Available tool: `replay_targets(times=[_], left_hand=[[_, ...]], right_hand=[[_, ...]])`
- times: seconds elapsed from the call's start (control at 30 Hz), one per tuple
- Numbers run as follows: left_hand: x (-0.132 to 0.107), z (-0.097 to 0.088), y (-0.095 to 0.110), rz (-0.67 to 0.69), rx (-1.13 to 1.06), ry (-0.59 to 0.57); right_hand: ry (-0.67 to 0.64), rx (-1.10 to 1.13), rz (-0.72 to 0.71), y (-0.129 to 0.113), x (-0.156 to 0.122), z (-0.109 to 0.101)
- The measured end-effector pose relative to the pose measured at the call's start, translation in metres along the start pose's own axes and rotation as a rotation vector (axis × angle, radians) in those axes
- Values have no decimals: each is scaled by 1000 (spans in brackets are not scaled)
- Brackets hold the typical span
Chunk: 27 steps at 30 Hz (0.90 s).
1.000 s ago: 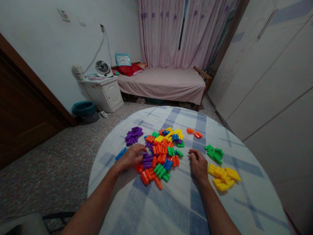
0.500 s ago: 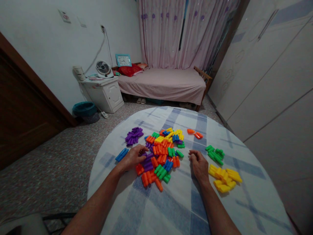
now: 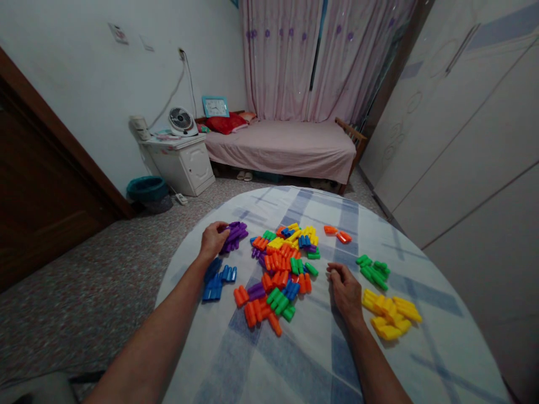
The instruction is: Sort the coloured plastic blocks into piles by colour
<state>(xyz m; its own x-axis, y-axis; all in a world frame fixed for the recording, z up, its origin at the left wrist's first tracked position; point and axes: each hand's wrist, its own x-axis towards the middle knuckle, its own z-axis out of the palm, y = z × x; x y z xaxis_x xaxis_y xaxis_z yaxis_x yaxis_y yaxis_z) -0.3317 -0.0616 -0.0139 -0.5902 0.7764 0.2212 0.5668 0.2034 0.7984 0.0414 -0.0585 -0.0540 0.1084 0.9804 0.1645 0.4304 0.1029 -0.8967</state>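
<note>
My left hand [image 3: 214, 241] is at the left edge of a heap of purple bullet-shaped plastic blocks [image 3: 236, 234], its fingers closed on a purple block there. Partly behind that wrist lie blue blocks [image 3: 213, 288]. A mixed heap of orange, yellow, green, blue and purple blocks [image 3: 280, 258] spreads over the middle of the table. My right hand [image 3: 347, 290] rests on the cloth to the right of this heap, fingers loosely bent, with nothing visible in them. Nearby on its right are green blocks [image 3: 374, 271] and yellow blocks [image 3: 389, 315].
Several orange blocks [image 3: 338, 234] lie apart toward the back right. A checked cloth covers the round table [image 3: 295, 359]. Beyond stand a bed [image 3: 286, 143], a white cabinet [image 3: 196, 168] with a fan [image 3: 182, 120], a bin [image 3: 148, 191] and a wardrobe [image 3: 458, 151].
My left hand has moved from the mixed heap leftward and back to the purple heap. Fewer purple blocks show in the mixed heap, and more blue blocks are uncovered. My right hand stays put.
</note>
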Motion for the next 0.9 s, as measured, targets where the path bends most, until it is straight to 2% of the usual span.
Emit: replay_targets(times=[0.1,0.23,0.3,0.4,0.5,0.6,0.67,0.77,0.9], left_hand=[[-2,-2,2,42,91,72],[-19,-14,9,190,372,123],[-29,-21,10,185,508,104],[-38,-30,7,100,645,-9],[-39,-29,-3,38,666,-171],[-32,-18,-13,56,608,-271],[-27,-10,-14,67,582,-266],[-25,-3,-5,62,595,-233],[-45,-10,18,180,647,-122]], right_hand=[[1,1,0,-1,0,0],[10,2,3,0,0,1],[9,8,2,1,0,1],[-4,1,-3,3,1,1],[-7,-14,-12,5,1,1],[-7,-14,-19,5,1,1],[-8,-4,-18,5,1,1],[-4,10,-19,5,1,1],[1,1,-14,5,2,1]])
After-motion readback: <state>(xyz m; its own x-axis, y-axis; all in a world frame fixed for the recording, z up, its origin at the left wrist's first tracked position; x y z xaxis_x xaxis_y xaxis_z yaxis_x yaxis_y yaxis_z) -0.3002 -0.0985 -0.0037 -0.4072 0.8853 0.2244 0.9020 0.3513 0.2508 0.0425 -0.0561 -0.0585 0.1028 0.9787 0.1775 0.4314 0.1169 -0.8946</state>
